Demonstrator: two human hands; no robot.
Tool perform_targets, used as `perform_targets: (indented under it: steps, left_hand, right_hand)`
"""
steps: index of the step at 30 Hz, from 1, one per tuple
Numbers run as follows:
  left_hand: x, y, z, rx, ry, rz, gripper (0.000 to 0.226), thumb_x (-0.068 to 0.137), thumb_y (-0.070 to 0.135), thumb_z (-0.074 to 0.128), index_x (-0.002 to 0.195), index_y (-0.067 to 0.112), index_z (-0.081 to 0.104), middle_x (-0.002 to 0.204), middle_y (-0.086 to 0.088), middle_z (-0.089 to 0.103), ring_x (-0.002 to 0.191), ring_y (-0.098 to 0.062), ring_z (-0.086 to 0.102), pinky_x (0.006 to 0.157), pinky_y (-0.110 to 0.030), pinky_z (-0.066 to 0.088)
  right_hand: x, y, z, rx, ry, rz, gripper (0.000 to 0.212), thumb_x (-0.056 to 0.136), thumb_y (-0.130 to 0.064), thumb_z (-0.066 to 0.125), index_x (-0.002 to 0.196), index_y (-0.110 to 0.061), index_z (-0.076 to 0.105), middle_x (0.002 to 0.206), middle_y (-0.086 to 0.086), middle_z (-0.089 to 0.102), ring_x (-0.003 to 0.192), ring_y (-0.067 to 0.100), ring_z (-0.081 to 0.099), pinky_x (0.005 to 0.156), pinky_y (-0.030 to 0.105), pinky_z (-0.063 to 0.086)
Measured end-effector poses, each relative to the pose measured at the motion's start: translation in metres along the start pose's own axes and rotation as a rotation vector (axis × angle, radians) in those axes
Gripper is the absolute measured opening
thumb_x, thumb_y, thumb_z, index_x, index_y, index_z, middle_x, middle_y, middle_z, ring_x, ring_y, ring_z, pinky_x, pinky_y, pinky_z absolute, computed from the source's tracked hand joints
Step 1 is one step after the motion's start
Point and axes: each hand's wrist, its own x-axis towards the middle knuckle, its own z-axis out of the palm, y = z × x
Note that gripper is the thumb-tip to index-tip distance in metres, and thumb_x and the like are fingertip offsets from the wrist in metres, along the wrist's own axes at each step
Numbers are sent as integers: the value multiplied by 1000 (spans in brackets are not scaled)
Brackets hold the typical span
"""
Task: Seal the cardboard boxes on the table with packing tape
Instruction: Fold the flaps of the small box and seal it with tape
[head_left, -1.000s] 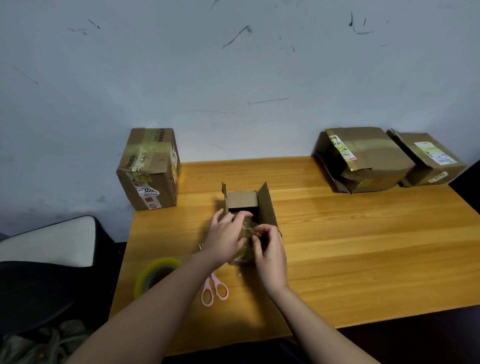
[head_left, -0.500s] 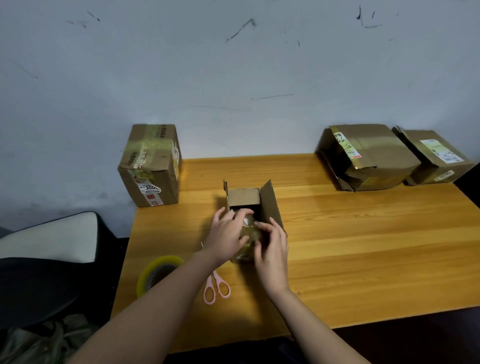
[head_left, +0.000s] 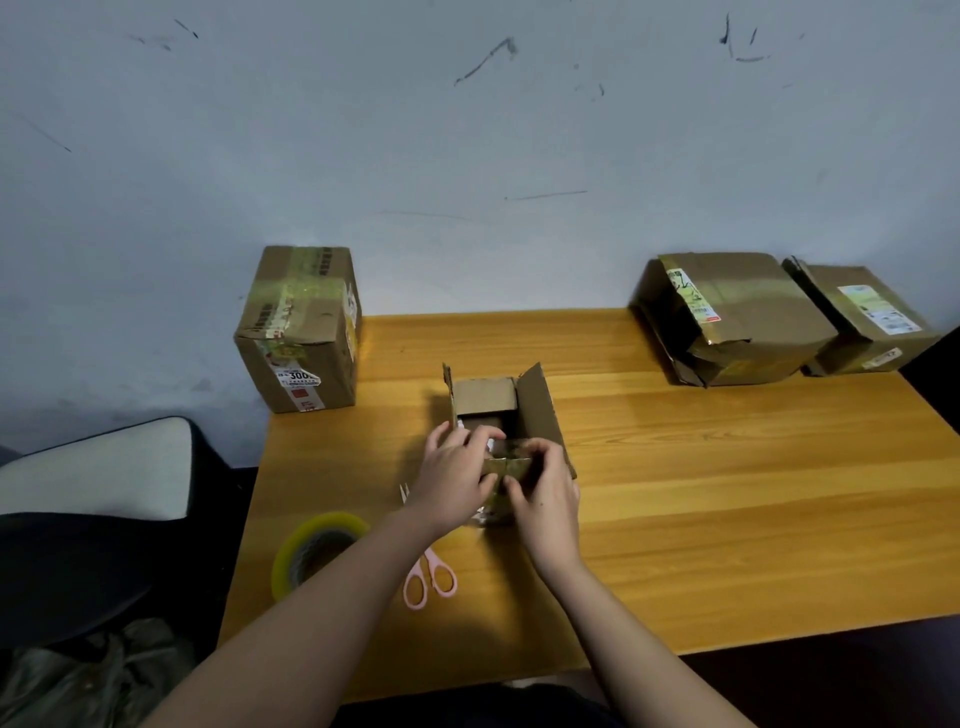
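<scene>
The wooden surface (head_left: 701, 493) carries four cardboard boxes. Three taped ones stand far from the small open box (head_left: 511, 410): one (head_left: 301, 332) to its far left, two (head_left: 727, 317) (head_left: 862, 317) to its far right. The small open box sits mid-surface, flaps upright, opening upward, long axis running away from the person. Left hand (head_left: 452, 475) and right hand (head_left: 545, 493) grip its near flap with curled fingers. One tape roll (head_left: 317, 551) and one pink scissors (head_left: 428, 579) lie near-left of it.

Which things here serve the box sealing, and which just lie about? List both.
Job: small open cardboard box, held by left hand and right hand; yellow-green tape roll; pink-handled scissors; three taped brown boxes.
Lying about: dark chair; crumpled cloth.
</scene>
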Motion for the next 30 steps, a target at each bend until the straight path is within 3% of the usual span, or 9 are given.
perform_targets:
  steps: [10,19,23,25,27,30]
  left_hand:
    - [4,1,3,-35,28,-67,30,96,30,51,125,26,49,110,9,65,122,-8,46,116,-32,8]
    - [5,3,10,-23,86,-89,25,95,33,52,120,28,53,101,11,67,119,-9,46,116,-33,11]
    - [4,3,10,-27,109,-51,26,97,32,50,122,29,53,102,11,68,120,-9,46,115,-33,11]
    - [3,2,8,5,88,-35,31,97,32,50,127,28,49,108,11,67,122,-9,44,115,-33,9]
    - [2,2,8,80,47,-21,41,94,31,55,134,28,43,118,8,62,124,-11,42,116,-33,9]
    - [1,3,8,191,22,-21,58,89,33,62,140,26,34,124,3,56,125,-15,42,115,-34,11]
  right_hand:
    - [3,-11,-2,97,58,65,36,85,-12,69,102,-32,45,94,-16,57,98,13,58,89,36,38]
    - [4,-9,-3,217,62,97,30,85,-12,70,101,-29,52,90,-24,56,93,7,57,93,50,44]
    - [7,-1,-6,135,5,31,29,87,-15,68,108,-28,53,99,-26,56,99,7,57,92,47,46]
    - [7,6,-10,15,-51,-31,38,86,-13,68,119,-25,54,114,-16,60,110,11,57,96,41,45]
    - [6,10,-13,-90,-105,-62,49,85,-11,69,129,-22,50,125,-8,59,119,14,54,97,32,40]
    - [6,10,-14,-153,-128,-84,57,85,-13,70,135,-22,45,130,-6,57,121,15,52,96,30,36]
